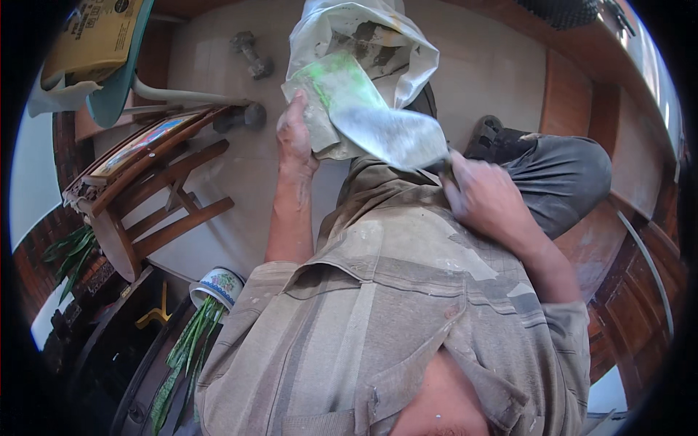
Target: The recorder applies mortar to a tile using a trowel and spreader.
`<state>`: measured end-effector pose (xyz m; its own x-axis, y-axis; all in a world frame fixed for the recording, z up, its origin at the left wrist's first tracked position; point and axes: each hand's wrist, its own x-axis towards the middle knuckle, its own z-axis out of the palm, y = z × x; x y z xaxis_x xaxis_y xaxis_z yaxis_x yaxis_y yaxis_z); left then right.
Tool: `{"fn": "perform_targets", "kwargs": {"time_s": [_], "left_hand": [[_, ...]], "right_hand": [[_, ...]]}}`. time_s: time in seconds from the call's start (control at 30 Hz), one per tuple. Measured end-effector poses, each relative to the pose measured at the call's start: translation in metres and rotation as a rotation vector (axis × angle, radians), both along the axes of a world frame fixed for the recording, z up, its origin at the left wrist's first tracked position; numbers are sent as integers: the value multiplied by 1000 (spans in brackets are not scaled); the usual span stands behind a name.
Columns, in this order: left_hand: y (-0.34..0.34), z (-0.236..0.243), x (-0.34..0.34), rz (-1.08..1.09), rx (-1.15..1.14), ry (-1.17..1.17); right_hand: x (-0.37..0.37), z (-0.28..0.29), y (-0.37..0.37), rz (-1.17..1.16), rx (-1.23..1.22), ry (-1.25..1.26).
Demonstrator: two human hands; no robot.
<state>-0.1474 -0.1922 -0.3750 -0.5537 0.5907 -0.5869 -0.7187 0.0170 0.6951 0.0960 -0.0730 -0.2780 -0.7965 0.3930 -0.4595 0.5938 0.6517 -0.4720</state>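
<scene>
The left hand (294,138) pinches the sack (360,51) mouth; right hand (483,196) fingers are wrapped around the trowel (389,131) handle, its blade just below that mouth. Risk: a slack pinch could collapse the mouth, spilling powder onto the floor (502,73).

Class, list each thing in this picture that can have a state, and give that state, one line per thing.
White sack: mouth open, upright.
Trowel: gripped by its handle, blade smeared grey.
Left hand: closed on a grey, green-tinged bag.
Right hand: closed on the trowel handle.
Patterned pot: holding a green plant.
</scene>
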Motion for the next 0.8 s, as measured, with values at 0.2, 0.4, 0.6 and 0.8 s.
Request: {"fn": "perform_targets", "kwargs": {"time_s": [0.2, 0.4, 0.6, 0.8], "left_hand": [[1, -16, 20, -55, -11, 165], [-18, -13, 0, -67, -10, -26], [8, -12, 15, -95, -27, 49], [5, -4, -14, 39, 57, 71]], "right_hand": [[-27, -35, 8, -73, 58, 1], [-4, -2, 0, 41, 3, -134], [-32, -27, 28, -57, 20, -45], [17, 13, 4, 43, -25, -55]]}}
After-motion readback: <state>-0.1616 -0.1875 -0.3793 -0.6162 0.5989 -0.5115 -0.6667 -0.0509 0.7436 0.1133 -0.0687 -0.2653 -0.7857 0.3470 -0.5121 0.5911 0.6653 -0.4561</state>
